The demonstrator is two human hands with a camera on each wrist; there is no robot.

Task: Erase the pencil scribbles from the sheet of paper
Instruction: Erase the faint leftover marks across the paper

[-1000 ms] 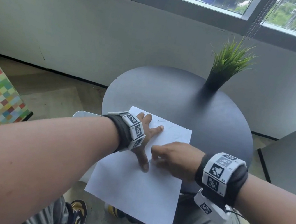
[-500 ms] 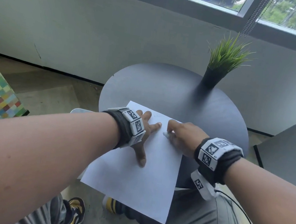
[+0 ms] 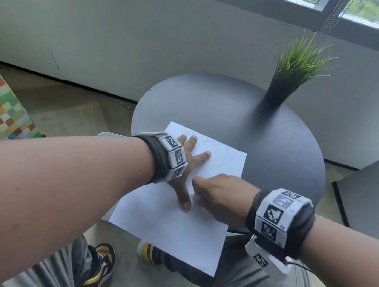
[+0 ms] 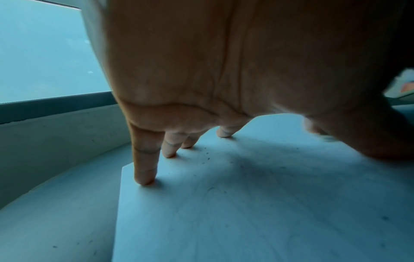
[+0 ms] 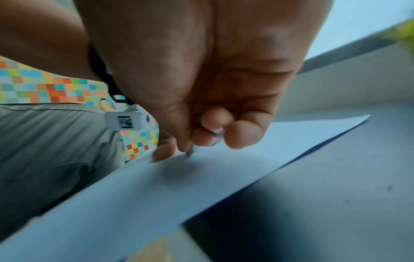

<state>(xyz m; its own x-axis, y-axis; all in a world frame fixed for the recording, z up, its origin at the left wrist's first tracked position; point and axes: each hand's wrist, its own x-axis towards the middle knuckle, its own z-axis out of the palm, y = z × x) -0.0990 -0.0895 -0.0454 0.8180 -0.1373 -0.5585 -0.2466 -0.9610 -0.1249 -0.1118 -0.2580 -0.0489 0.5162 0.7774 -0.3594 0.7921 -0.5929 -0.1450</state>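
A round dark table [image 3: 268, 139] stands by a grey wall under a window. A green plant [image 3: 295, 61] sits at its far edge. The sheet of paper [image 3: 167, 232] lies at the near edge and hangs over it. The left hand [image 3: 188, 165] presses flat on the paper, fingers spread. The right hand [image 3: 220, 198] is curled tight around a small eraser [image 5: 216, 135], rubbing beside the left thumb. Faint pencil scribbles [image 3: 222, 157] show near the paper's far edge.

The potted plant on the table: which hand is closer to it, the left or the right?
Right, though only slightly. The right hand rubs the paper below the potted plant. The left hand presses the paper flat further left, a little farther from the pot.
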